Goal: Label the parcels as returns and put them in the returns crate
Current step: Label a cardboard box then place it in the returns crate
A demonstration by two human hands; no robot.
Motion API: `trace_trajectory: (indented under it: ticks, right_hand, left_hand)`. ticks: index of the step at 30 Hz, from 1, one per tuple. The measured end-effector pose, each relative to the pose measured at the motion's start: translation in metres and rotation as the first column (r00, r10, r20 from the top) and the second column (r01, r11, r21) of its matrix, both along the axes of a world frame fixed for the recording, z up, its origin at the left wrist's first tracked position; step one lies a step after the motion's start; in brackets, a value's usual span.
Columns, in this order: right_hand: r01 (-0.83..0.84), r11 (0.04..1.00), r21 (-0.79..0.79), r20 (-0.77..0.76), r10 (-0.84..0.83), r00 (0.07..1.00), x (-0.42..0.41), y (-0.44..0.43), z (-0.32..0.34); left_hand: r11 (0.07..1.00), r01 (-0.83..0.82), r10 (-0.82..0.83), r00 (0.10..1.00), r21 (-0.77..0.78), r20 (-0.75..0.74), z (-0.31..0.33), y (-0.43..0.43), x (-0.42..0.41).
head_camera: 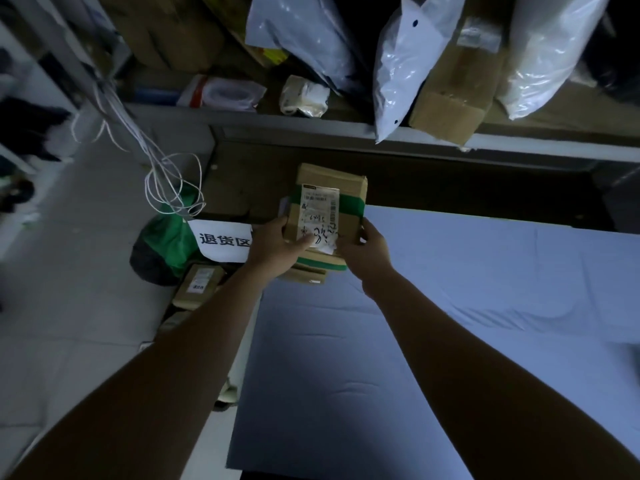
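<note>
A brown cardboard parcel [330,202] with green tape bands and a white shipping label with handwriting is held above the table's far left corner. My left hand [278,245] grips its left edge, thumb pressed on the label. My right hand [367,249] grips its right edge. Under it lies another small cardboard parcel [306,273]. To the left, a white sign with black characters [223,242] marks a spot on the floor with a green and black bag [162,244] and a small labelled parcel [201,282].
A pale blue sheet covers the table [450,306]. Behind it a shelf [346,126] carries white plastic mailers [405,71], cardboard boxes [457,91] and small wrapped packets [304,95]. White cables [166,181] hang from a post at left. Grey floor [69,271] lies to the left.
</note>
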State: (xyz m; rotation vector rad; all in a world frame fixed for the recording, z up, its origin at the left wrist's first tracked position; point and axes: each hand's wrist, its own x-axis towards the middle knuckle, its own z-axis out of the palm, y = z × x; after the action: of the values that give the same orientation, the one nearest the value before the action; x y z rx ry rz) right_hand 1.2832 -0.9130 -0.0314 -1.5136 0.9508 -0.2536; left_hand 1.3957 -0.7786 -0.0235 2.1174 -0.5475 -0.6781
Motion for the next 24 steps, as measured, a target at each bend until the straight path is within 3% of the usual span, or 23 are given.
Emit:
trace_trajectory:
  ticks: [7, 18, 24]
  right_hand:
    - [-0.001, 1.0, 0.011, 0.027, 0.001, 1.0, -0.121, -0.061, 0.018]
    - [-0.023, 0.996, -0.083, -0.064, 0.018, 0.998, -0.395, -0.177, 0.04]
    - [0.04, 0.995, -0.096, -0.096, -0.05, 0.994, -0.481, -0.21, 0.016]
  left_hand:
    - [0.99, 0.142, -0.142, 0.99, -0.01, 0.01, 0.024, -0.058, -0.104]
    - [0.972, 0.235, -0.234, 0.971, -0.009, 0.057, 0.015, -0.167, -0.375]
    - [0.976, 0.216, -0.215, 0.975, 0.012, -0.051, -0.01, -0.214, -0.454]
